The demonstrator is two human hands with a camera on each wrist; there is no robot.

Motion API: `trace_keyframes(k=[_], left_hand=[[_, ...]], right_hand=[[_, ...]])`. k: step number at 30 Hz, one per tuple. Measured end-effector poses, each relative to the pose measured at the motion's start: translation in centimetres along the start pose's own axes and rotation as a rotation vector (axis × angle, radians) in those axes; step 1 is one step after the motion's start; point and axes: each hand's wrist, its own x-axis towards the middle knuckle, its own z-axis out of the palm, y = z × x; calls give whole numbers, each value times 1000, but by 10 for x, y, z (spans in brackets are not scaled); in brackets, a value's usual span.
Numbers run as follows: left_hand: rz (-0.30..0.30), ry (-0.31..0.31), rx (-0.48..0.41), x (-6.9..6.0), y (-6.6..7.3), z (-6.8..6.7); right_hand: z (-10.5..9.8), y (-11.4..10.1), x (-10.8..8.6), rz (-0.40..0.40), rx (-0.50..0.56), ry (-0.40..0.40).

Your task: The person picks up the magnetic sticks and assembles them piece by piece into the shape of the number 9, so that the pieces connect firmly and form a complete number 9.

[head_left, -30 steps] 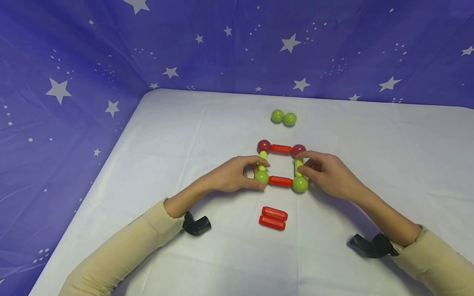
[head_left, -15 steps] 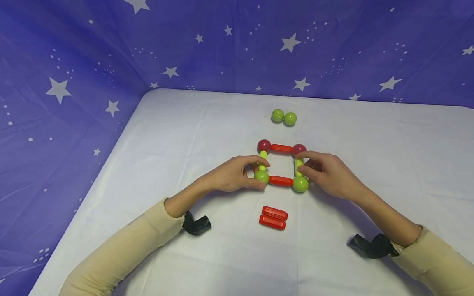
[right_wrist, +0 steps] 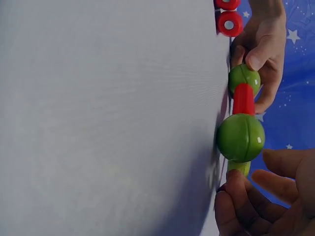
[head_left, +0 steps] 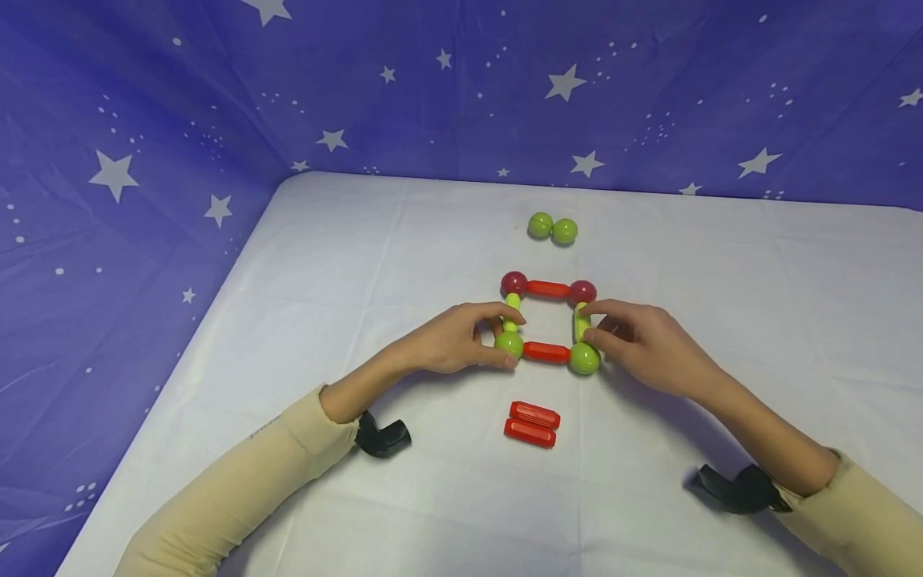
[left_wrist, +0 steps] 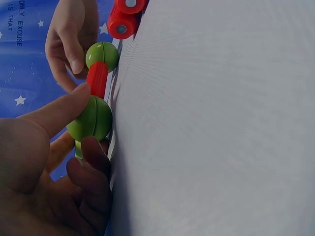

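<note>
A square of magnetic rods and balls lies flat on the white table. Two dark red balls [head_left: 514, 284] form its far corners, two green balls [head_left: 585, 358] its near ones. Red rods [head_left: 546, 353] span the far and near sides; yellow-green rods [head_left: 581, 323] make the left and right sides. My left hand [head_left: 456, 338] holds the near left green ball [left_wrist: 93, 120], thumb on its near side and fingers around its left. At the right side, my right hand [head_left: 649, 344] has loosely bent fingers beside the yellow-green rod [right_wrist: 238, 167]; its thumb appears apart from the ball.
Two loose green balls [head_left: 553, 228] sit together beyond the square. Two red rods [head_left: 532, 425] lie side by side in front of it. A blue star-patterned cloth [head_left: 461, 88] hangs behind the table [head_left: 360, 240]. Dark wrist mounts [head_left: 384, 437] stick out at both sleeves.
My right hand and forearm have shifted slightly right and toward me, loosening from the right-hand rod and the far red ball. My left hand and the square stay where they were.
</note>
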Motion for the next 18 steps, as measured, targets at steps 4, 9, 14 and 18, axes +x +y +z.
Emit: trace_keyframes(k=[4, 9, 14, 18], left_hand=[[3, -2, 7, 0, 1, 0], [8, 0, 15, 0, 1, 0], [2, 1, 10, 0, 1, 0], [1, 0, 6, 0, 1, 0]], right_hand=[[-4, -5, -8, -8, -1, 1], [-7, -18, -19, -49, 36, 1], [-2, -32, -27, -111, 81, -47], [7, -38, -31, -125, 79, -112]])
